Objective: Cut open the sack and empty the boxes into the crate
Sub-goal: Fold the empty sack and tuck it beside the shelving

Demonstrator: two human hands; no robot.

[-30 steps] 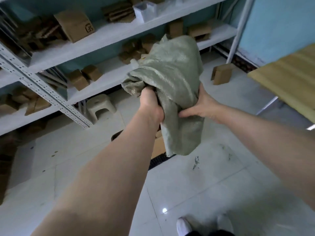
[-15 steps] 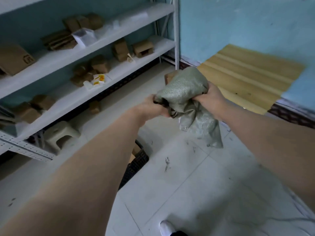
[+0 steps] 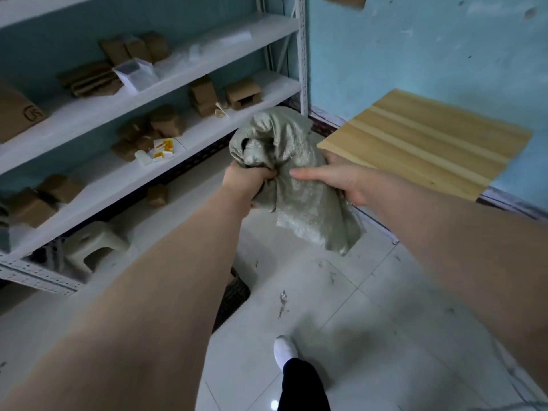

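Knuckles of the left hand (image 3: pixel 247 180) stay clenched on a wad of grey-green cloth at the left side of the sack (image 3: pixel 299 188), as half a second ago. The sack hangs limp and crumpled in the air between both hands, its loose end dangling below them over the tiled floor (image 3: pixel 341 307). The right hand (image 3: pixel 341 180) has changed its hold. It gripped over the sack's top then. Now it grasps the sack's right side, thumb laid straight across the front and fingers behind the cloth.

Left of the sack stands white shelving (image 3: pixel 166 84) with small cardboard boxes (image 3: pixel 204 96) lying on it, and a pale plastic stool (image 3: pixel 95 244) sits under the lowest shelf. Below the sack, the left forearm now covers most of the black crate (image 3: pixel 235 293). Only a dark corner shows, and what it holds cannot be seen. Farther below the sack a white shoe (image 3: pixel 284 350) is on the floor. Right of the sack a wooden tabletop (image 3: pixel 430 143) stands against the blue wall.
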